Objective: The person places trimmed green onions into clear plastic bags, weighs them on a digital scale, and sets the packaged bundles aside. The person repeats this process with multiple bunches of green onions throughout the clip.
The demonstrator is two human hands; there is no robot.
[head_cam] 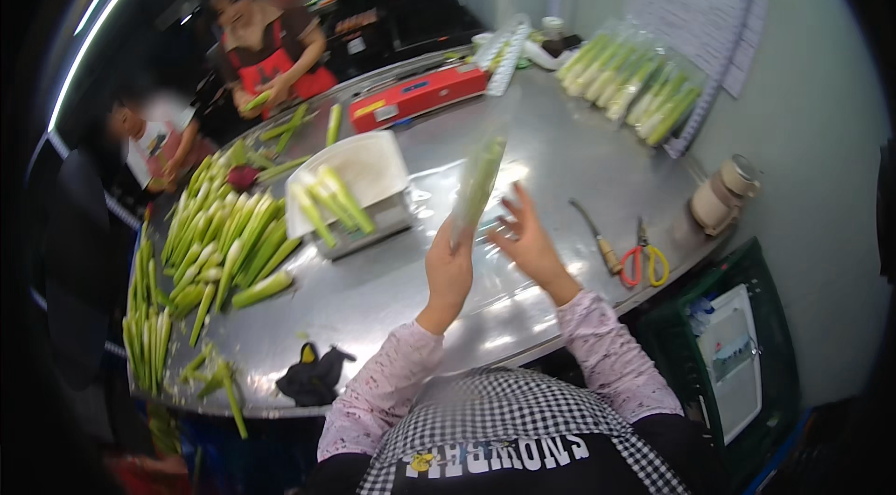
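My left hand grips the lower end of a clear plastic bag that holds trimmed green stalks, raised over the metal table. Just right of the bag, my right hand is spread with its fingers apart and nothing in it. Left of my hands stands a kitchen scale with a white tray tipped on top. Several cut leek-like stalks lie across the tray's front edge. A large heap of the same stalks covers the table's left side.
Filled bags of stalks lie at the back right. A curved knife, scissors and a beige flask are at the right. A red box sits at the back; a black glove lies in front. Two people work across the table.
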